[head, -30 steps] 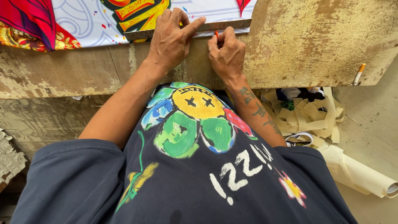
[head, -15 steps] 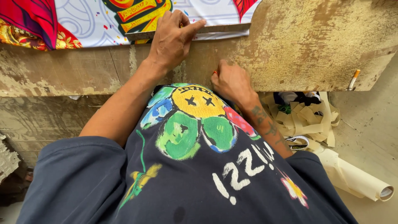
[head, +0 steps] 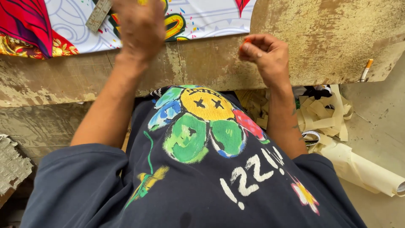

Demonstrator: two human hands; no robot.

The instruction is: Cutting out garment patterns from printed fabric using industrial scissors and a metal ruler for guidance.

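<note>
My left hand (head: 141, 27) is blurred over the colourful printed sheet (head: 202, 19) at the far edge of the worn wooden table (head: 329, 38). It grips a grey metal ruler (head: 98, 15), which sticks out tilted to the hand's left. My right hand (head: 268, 57) is raised above the table's front edge, clear of the sheet, with its fingers pinched on a small orange cutter (head: 245, 41); only the tip shows. My dark T-shirt with a flower print fills the lower view.
A thin pen-like tool with an orange tip (head: 366, 69) lies near the table's right edge. Below it on the floor are a heap of cream paper strips (head: 322, 120) and a paper roll (head: 371, 171). A grey rough slab (head: 12, 164) sits at the lower left.
My right hand drew back from the sheet's edge toward me and rose with the cutter. My left hand lifted, and the ruler swung from lying along the edge to a tilt.
</note>
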